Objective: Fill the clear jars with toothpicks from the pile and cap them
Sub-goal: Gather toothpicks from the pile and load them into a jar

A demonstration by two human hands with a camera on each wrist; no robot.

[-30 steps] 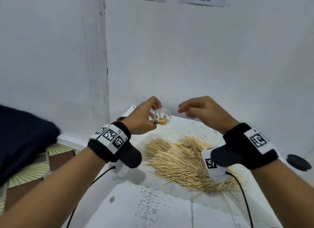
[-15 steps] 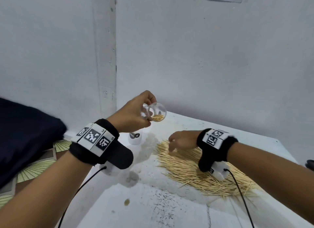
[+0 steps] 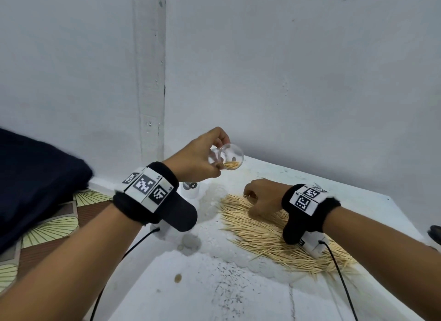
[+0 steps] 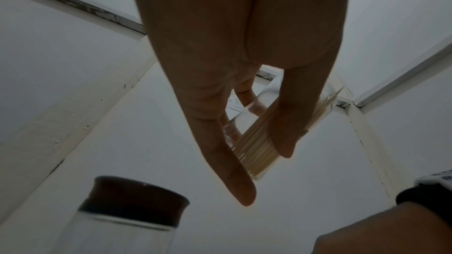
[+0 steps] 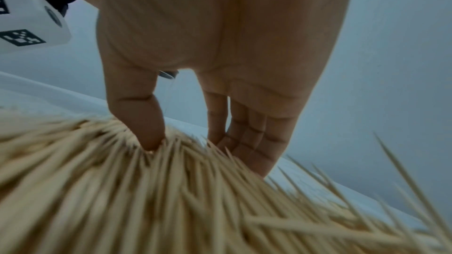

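My left hand (image 3: pixel 200 159) grips a small clear jar (image 3: pixel 231 156) above the table's far left part. The jar is tilted on its side with its mouth towards me, and a bundle of toothpicks (image 4: pixel 257 142) lies inside it. The jar has no cap on. My right hand (image 3: pixel 259 197) is down on the far left end of the toothpick pile (image 3: pixel 269 237). Its thumb (image 5: pixel 149 134) digs into the sticks and its curled fingers (image 5: pixel 247 142) close on them from the other side.
A second clear jar with a dark cap (image 4: pixel 133 198) stands on the white table (image 3: pixel 214 285) below my left hand. A black lid (image 3: pixel 435 233) lies at the right edge. A dark cloth (image 3: pixel 35 177) and a patterned mat (image 3: pixel 59 225) are at the left. Walls close off the back.
My right hand dropped from beside the jar's mouth to the pile and dug into the toothpicks. My left hand kept the jar raised and tilted.
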